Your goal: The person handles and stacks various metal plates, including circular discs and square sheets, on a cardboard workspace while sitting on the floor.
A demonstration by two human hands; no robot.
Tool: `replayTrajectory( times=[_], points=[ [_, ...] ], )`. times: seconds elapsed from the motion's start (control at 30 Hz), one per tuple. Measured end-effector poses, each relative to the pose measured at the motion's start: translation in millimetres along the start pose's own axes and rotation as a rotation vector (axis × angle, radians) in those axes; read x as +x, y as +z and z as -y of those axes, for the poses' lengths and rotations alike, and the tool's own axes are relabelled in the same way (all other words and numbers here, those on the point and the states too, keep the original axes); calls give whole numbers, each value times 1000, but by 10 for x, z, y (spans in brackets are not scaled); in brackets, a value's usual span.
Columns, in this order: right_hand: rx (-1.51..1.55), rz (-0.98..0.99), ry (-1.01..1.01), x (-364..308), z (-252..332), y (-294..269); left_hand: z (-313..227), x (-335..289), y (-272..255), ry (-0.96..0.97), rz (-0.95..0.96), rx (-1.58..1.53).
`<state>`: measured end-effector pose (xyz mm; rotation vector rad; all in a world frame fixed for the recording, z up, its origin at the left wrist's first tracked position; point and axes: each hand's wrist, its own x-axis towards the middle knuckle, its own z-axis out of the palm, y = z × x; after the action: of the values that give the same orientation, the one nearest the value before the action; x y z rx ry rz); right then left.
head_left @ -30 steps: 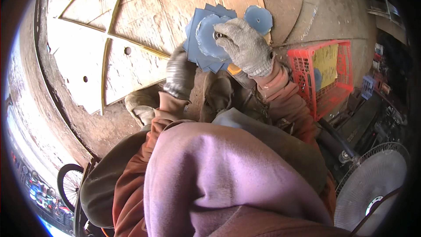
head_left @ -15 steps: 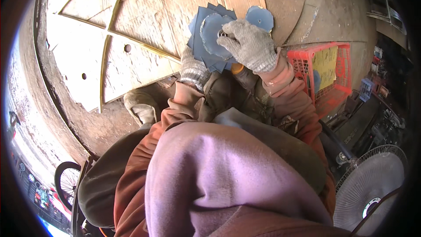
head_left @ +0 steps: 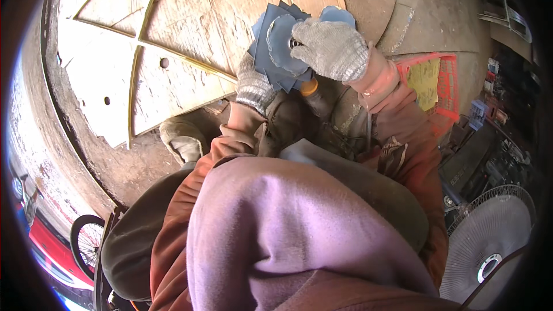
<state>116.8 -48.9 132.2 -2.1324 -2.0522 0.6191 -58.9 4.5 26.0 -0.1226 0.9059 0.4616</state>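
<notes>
Blue-grey abrasive sheets (head_left: 275, 52), a fanned stack of thin squares with pointed corners, sit raised in front of the chest, between the two gloved hands and above the worn cardboard flooring (head_left: 190, 29).

Right hand (head_left: 329, 49), in a grey knit work glove: fingers curled closed over the front of the stack, thumb and fingertips pinching near a small dark centre hole in the round blue-grey disc (head_left: 283, 39) that lies on top. Judged: the pinch at the middle keeps the disc centred on the sheets under it.

Left hand (head_left: 253, 83), same kind of glove: it comes up from below and behind the stack. Its fingers are hidden by the sheets, so whether they close on anything I cannot tell. Judged: it backs the stack so the sheets stay fanned and do not slip.

A second round blue-grey disc (head_left: 339, 16) shows just past the right knuckles, its edge touching or overlapping the glove; which one cannot be resolved.

An orange rounded piece (head_left: 309, 87), possibly part of a tool, shows just below the sheets; too little visible to identify.

Further out: rust-orange sleeves and a lilac garment fill the lower picture. A red plastic crate (head_left: 440, 83) holding yellow sheet stock stands to the right, well apart. A white fan guard (head_left: 489, 242) sits at lower right.
</notes>
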Motion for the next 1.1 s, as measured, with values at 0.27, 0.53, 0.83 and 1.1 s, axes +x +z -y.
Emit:
replayTrajectory(
  times=[0.27,0.53,0.83,1.1],
  points=[
    [-144,217,59,170,74,-75,17,200,-355,247,185,613],
    [-166,236,78,110,121,-276,60,301,-508,237,396,696],
    [-443,411,-250,284,44,-290,292,561,-695,352,506,713],
    [330,512,374,255,-120,-269,159,254,-181,313,286,887]
  ],
)
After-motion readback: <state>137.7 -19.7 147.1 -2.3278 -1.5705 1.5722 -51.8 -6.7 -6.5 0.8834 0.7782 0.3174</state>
